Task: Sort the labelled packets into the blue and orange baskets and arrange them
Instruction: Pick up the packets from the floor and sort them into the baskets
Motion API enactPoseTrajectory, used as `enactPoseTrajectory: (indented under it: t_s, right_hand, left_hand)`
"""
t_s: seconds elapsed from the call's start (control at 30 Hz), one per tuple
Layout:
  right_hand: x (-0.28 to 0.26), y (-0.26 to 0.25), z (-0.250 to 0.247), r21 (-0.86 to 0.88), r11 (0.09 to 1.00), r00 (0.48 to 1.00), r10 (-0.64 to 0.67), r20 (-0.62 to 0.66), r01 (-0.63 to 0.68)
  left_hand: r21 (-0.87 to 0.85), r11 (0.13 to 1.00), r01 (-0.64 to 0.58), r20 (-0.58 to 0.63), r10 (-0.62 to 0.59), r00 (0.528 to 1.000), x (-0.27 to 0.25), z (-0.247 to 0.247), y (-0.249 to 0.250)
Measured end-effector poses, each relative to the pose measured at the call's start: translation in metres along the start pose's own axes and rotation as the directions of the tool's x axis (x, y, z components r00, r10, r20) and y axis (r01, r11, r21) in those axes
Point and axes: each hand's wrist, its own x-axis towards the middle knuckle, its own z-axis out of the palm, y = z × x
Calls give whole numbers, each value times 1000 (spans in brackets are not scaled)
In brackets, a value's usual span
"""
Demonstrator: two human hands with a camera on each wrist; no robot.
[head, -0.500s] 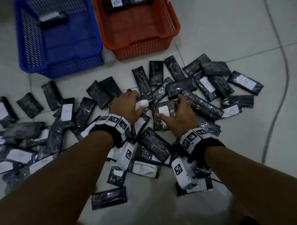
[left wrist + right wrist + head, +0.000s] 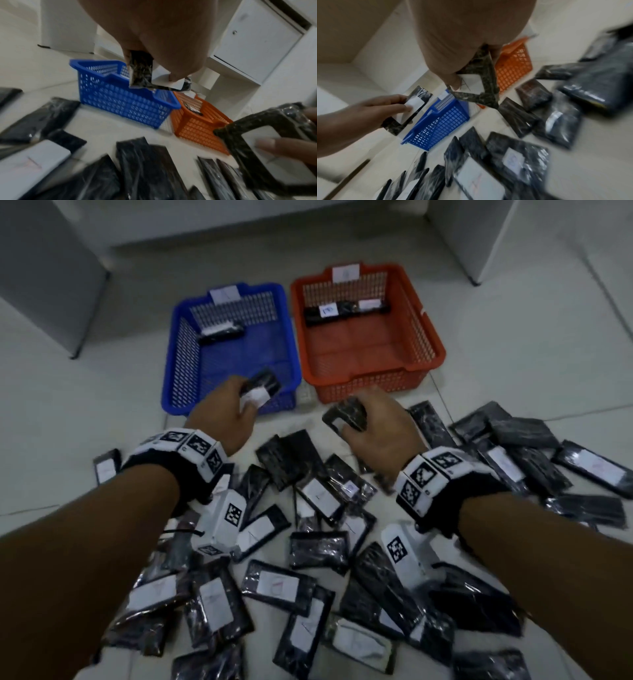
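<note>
Both hands are raised above the pile, each grasping a packet. Left hand (image 2: pixel 219 409) pinches a white-labelled packet (image 2: pixel 262 387) over the near rim of the blue basket (image 2: pixel 178 364), left of centre in the frame. Right hand (image 2: pixel 380 426) grips another packet (image 2: pixel 346 414) just short of the orange basket (image 2: pixel 435 337). Loose packets (image 2: pixel 308 542) crowd the floor (image 2: pixel 68 405) across the lower frame; bare tiles lie at left and upper right. Each basket holds packets along its far wall.

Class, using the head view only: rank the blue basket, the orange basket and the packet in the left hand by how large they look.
1. orange basket and blue basket: too alike to rank.
2. packet in the left hand: plainly smallest.
</note>
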Motion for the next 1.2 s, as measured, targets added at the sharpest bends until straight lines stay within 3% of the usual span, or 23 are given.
enactPoseTrajectory:
  t_s: [0.13,0.3,0.47,0.6,0.7,0.8,0.87,0.97,1.03,1.13,1.2]
  right_hand:
    - [59,-43,9,-79,971,974,-227,-15,225]
    - [130,-82,51,-266,867,907,-394,150,421]
    - [174,-85,98,-273,861,837,-267,477,430]
    - [185,-72,122,-288,882,815,-165,555,374]
    - [182,-65,116,-314,887,877,-176,447,338]
    - [174,-47,87,-309,904,953,-256,161,295]
    - [167,-26,58,-330,918,968,-247,-45,219]
    - [154,20,16,-410,912,918,-172,-358,11]
    - [144,54,-7,-353,906,880,44,-473,-235]
    - [131,95,-28,-162,822,781,428,-456,-545]
    - [128,113,-29,18,807,741,550,-386,-590]
  left_hand:
    - [17,998,63,-123,-61,991,15,-27,-37]
    - [-6,992,122,-210,-121,970,28,-32,-79]
    - [-33,990,138,-281,-141,949,42,-21,-107]
    - [-43,997,62,-253,-71,965,55,-8,-110]
    - [-42,999,-12,-245,2,970,71,0,-99]
    - [-92,986,-141,-259,113,959,94,6,-71]
    - [-125,970,-208,-256,171,951,111,13,-43]
    - [-117,955,-271,-205,244,948,129,32,3]
    - [-116,939,-325,-130,310,942,136,48,33]
    - [-85,928,-363,19,366,930,145,75,68]
    - [-49,941,-335,108,339,935,151,91,84]
